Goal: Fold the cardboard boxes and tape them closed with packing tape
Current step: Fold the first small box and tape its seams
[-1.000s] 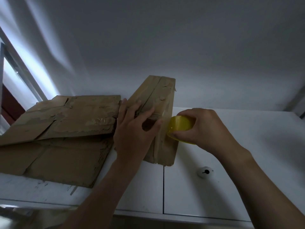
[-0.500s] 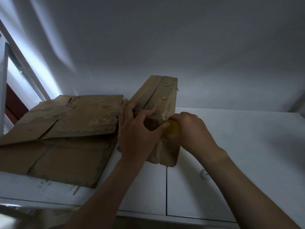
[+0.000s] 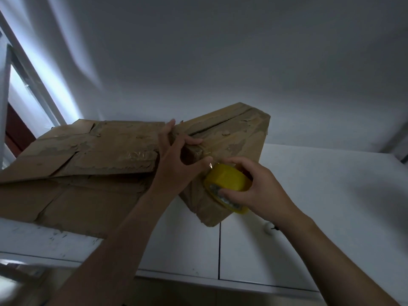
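Scuffed, matt brown cardboard box (image 3: 231,140), glossy yellow tape roll (image 3: 227,181), smooth white matt cabinet top (image 3: 320,184).

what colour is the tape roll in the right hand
Yellow; the tape roll shows best in the head view, gripped by the right hand.

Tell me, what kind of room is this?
Probably a room at home, though not certain: a white cabinet with a knob, a plain wall, a window at the left.
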`<state>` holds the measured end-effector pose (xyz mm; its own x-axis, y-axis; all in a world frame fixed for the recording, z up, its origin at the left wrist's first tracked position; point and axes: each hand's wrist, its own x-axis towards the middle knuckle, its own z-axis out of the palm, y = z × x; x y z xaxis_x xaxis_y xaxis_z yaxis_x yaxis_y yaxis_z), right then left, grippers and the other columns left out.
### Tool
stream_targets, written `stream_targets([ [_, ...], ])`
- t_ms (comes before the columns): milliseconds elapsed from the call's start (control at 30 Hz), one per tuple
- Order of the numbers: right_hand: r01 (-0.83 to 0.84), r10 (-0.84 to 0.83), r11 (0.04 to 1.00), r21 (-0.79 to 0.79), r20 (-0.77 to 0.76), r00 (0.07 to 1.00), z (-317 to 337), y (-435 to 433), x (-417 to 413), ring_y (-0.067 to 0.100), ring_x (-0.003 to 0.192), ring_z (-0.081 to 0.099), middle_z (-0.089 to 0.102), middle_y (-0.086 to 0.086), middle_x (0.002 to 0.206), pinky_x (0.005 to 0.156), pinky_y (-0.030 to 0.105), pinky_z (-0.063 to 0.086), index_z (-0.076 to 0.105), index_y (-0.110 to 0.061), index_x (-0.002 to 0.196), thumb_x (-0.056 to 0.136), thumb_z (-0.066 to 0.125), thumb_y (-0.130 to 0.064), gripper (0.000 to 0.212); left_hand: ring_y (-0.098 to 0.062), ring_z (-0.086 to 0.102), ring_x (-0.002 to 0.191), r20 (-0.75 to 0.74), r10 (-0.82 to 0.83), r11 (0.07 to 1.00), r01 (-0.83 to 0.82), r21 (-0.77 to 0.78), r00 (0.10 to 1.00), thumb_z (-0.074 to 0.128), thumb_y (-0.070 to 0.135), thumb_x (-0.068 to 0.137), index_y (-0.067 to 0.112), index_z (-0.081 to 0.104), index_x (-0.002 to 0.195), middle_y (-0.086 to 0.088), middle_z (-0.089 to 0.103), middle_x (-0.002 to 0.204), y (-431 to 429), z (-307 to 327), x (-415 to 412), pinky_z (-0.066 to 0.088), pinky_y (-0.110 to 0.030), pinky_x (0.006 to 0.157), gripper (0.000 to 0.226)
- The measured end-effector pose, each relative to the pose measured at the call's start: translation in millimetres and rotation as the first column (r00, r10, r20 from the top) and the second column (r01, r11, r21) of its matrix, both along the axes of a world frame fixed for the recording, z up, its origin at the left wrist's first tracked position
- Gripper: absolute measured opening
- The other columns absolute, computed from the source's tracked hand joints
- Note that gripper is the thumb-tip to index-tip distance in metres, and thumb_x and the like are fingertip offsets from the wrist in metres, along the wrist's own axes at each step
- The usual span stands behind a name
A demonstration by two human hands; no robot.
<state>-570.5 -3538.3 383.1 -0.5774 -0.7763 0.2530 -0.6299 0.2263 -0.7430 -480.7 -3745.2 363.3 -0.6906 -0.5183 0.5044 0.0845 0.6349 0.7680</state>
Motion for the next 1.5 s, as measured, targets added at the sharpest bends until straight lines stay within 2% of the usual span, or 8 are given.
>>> stream_targets([
  [133, 0.067, -0.072, 0.997, -0.042, -0.105, 0.992, -12.3, -10.8, 9.9, 0.0, 0.105, 0.053, 0.059, -0.019, 0.115, 0.083, 0.02, 0.045, 0.06, -0.042, 0.116, 0.07, 0.089, -0.047, 0.053, -0.017, 0.003, 0.156, 0.059, 0.048, 0.999, -0.046, -0.027, 0.997, 0.085, 0.054, 0.067, 0.049, 0.055, 0.11, 0.007, 0.006, 0.164, 3.2, -2.2, -1.0, 0.029, -0.045, 0.119, 0.053],
  [300, -0.028, 0.028, 1.0, 0.001, 0.025, 0.999, -9.6, -6.9, 10.3, -0.006, 0.111, 0.051, 0.055, -0.03, 0.122, 0.083, 0.015, 0.046, 0.054, -0.048, 0.129, 0.071, 0.089, -0.041, 0.068, -0.021, 0.052, 0.121, 0.044, 0.128, 0.992, -0.127, -0.013, 0.991, 0.081, 0.061, 0.057, 0.046, 0.048, 0.118, -0.003, 0.038, 0.142, 1.5, -0.2, 0.5, 0.057, -0.044, 0.093, 0.071],
  [533, -0.111, 0.111, 0.994, -0.003, -0.003, 0.994, 3.7, -1.0, 12.8, -0.008, 0.114, 0.053, 0.054, -0.038, 0.122, 0.085, 0.015, 0.05, 0.053, -0.053, 0.13, 0.072, 0.088, -0.042, 0.069, -0.02, 0.062, 0.114, -0.021, -0.046, 0.995, 0.047, 0.086, 0.999, 0.093, 0.05, 0.057, 0.035, 0.049, 0.127, -0.003, 0.053, 0.129, -29.2, 1.5, 4.0, 0.061, -0.043, 0.089, 0.084],
  [733, -0.118, 0.119, 0.993, -0.017, 0.194, 0.974, 3.2, -12.2, 19.3, -0.01, 0.116, 0.051, 0.055, -0.035, 0.123, 0.09, 0.023, 0.056, 0.052, -0.051, 0.136, 0.069, 0.09, -0.039, 0.077, -0.003, 0.052, 0.125, 0.065, -0.147, 0.971, 0.132, 0.201, 0.987, 0.091, 0.031, 0.065, 0.023, 0.041, 0.145, 0.002, 0.047, 0.145, -33.6, 11.6, 10.7, 0.049, -0.013, 0.098, 0.094],
  [967, -0.068, 0.059, 0.996, 0.064, 0.133, 0.989, 7.2, -14.0, 22.1, -0.009, 0.113, 0.051, 0.05, -0.037, 0.116, 0.087, 0.02, 0.055, 0.05, -0.046, 0.142, 0.07, 0.089, -0.041, 0.082, -0.012, 0.059, 0.066, 0.376, 0.055, 0.837, -0.248, 0.487, 0.925, 0.071, 0.048, 0.089, 0.016, 0.046, 0.096, -0.002, 0.067, 0.081, -5.2, 15.2, 47.5, 0.046, -0.025, 0.057, 0.041],
  [1233, -0.091, 0.114, 0.972, 0.214, -0.099, 0.989, 6.6, -4.6, 22.2, 0.006, 0.116, 0.039, 0.052, -0.027, 0.117, 0.096, 0.031, 0.043, 0.041, -0.046, 0.149, 0.078, 0.078, -0.056, 0.081, -0.023, 0.077, 0.081, 0.126, -0.172, 0.461, -0.033, 0.887, 0.977, 0.066, 0.018, 0.095, 0.005, 0.059, 0.116, -0.009, 0.078, 0.091, 55.9, 11.8, 50.0, 0.061, -0.033, 0.062, 0.026],
  [1367, 0.08, -0.048, 0.976, 0.202, -0.16, 0.986, 6.2, 27.7, -7.4, 0.001, 0.091, 0.057, 0.063, -0.018, 0.104, 0.078, 0.028, 0.05, 0.066, -0.04, 0.124, 0.093, 0.053, -0.061, 0.038, -0.03, 0.073, 0.103, 0.122, -0.077, 0.42, -0.079, 0.904, 0.99, 0.068, 0.023, 0.094, 0.012, 0.049, 0.141, -0.013, 0.068, 0.125, 58.3, 5.6, 40.5, 0.061, -0.04, 0.071, 0.052],
  [1500, 0.238, -0.082, 0.766, 0.597, -0.277, 0.957, -34.2, 64.9, -47.8, 0.018, 0.091, 0.061, 0.061, -0.007, 0.099, 0.081, 0.035, 0.053, 0.073, -0.028, 0.109, 0.095, 0.061, -0.042, 0.023, -0.032, 0.07, 0.105, 0.12, -0.08, 0.432, -0.074, 0.899, 0.99, 0.068, 0.023, 0.096, 0.018, 0.042, 0.149, -0.013, 0.064, 0.13, 66.5, 9.2, 37.1, 0.061, -0.041, 0.069, 0.058],
])
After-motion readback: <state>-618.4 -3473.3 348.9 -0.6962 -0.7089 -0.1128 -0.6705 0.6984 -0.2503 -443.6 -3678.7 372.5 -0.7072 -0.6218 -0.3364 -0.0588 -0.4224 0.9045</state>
